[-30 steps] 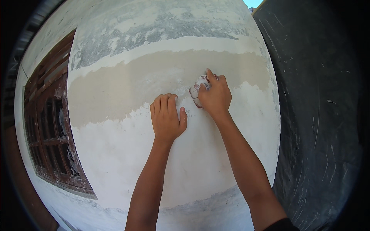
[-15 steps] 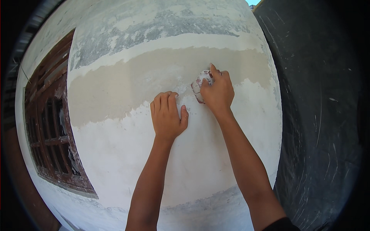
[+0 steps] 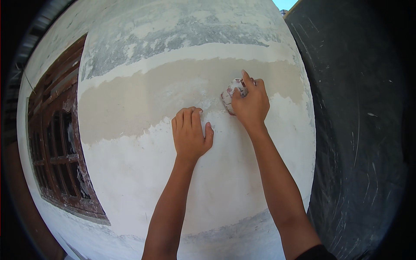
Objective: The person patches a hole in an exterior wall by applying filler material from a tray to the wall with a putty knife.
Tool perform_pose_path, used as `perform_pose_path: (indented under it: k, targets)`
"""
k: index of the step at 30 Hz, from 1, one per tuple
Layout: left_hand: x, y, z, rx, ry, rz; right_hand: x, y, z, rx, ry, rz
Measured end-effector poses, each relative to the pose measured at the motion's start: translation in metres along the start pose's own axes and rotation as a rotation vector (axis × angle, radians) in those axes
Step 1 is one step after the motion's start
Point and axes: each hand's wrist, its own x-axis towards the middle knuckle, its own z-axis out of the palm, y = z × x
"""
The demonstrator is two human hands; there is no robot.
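My right hand [image 3: 253, 104] presses a creased piece of sandpaper [image 3: 229, 97] against the wall [image 3: 216, 173]. The sheet is reddish-brown under white dust, and my fingers cover part of it. It lies over the lower part of a beige band [image 3: 121, 104] that runs across the white surface. To its left, my left hand [image 3: 190, 134] rests on the wall just under a pale, powdery patch [image 3: 186, 91] in the band. Its fingers are slightly bent, the thumb stands apart, and nothing is held in it.
A brown wooden window [image 3: 60, 147] with dark panes and white specks is set into the wall at the left. Along the right side hangs a dark, scratched sheet [image 3: 355, 130]. Grey, patchy plaster [image 3: 186, 30] shows above the beige band.
My right hand has slid a little to the right and slightly up over the wall with the sandpaper. My left hand keeps its place on the wall, while the whole view has shifted slightly.
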Motion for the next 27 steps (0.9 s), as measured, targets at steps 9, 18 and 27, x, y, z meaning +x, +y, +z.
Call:
perform_pose_path:
  k: [9,18,27]
  targets:
    - [-0.001,0.001,0.001,-0.009,0.01,0.009,-0.002,-0.003,0.002,-0.002,0.05,-0.095]
    - [0.002,0.001,0.0,-0.015,0.007,-0.004,-0.002,0.002,0.005,-0.025,0.005,0.007]
    - [0.001,0.0,0.0,-0.006,0.012,-0.007,-0.003,0.007,0.003,-0.055,0.044,-0.052]
